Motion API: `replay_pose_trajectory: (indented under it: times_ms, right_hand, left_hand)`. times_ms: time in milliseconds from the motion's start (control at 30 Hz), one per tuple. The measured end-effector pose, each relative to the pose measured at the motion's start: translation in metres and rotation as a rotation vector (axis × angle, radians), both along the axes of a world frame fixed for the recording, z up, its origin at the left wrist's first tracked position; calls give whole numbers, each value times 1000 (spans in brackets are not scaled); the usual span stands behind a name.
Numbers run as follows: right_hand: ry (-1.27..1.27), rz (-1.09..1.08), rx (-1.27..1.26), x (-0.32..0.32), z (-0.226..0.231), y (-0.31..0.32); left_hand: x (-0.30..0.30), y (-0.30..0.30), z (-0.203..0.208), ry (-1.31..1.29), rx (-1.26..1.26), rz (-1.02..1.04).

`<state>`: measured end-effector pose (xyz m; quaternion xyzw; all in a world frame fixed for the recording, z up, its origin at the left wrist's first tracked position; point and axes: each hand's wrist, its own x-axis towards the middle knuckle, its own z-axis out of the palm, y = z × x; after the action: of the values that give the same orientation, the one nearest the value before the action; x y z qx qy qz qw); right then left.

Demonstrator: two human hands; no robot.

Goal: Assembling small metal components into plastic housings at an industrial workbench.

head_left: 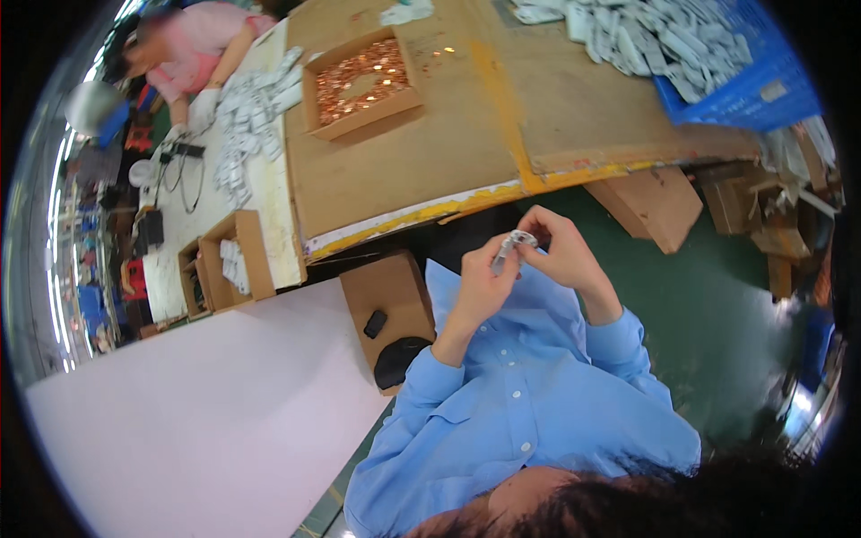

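In front of my chest, a small pale grey plastic or metal part (504,255) with a rounded end is held between both hands. My left hand (482,285) pinches its lower end, fingers closed. My right hand (563,256) grips the upper end between thumb and fingers. The fingers cover much of the part, so its exact kind cannot be made out. Both hands are just off the near edge of the brown-topped table (421,170). On that table stands a cardboard box (390,109) with many small shiny copper-coloured pieces.
A blue crate (749,106) heaped with pale grey parts (659,36) stands at the far right. Beyond the left table, a person in pink (211,40) handles similar parts. A cardboard box (381,278) holding dark items sits left of me; cartons (650,202) lie under the table.
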<state>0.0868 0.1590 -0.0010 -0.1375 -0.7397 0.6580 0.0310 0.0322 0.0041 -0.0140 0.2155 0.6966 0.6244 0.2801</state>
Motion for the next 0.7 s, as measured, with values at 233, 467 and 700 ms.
replay_pose_trajectory:
  times_ms: [233, 467, 700]
  right_hand:
    - [29, 44, 34, -6, 2, -3]
    - [21, 83, 100, -13, 7, -10]
    - [24, 108, 118, -14, 8, -14]
  left_hand:
    - [-2, -6, 5, -45, 54, -6]
    - [-6, -15, 1, -18, 17, -18]
    - [-8, -19, 2, 29, 19, -16]
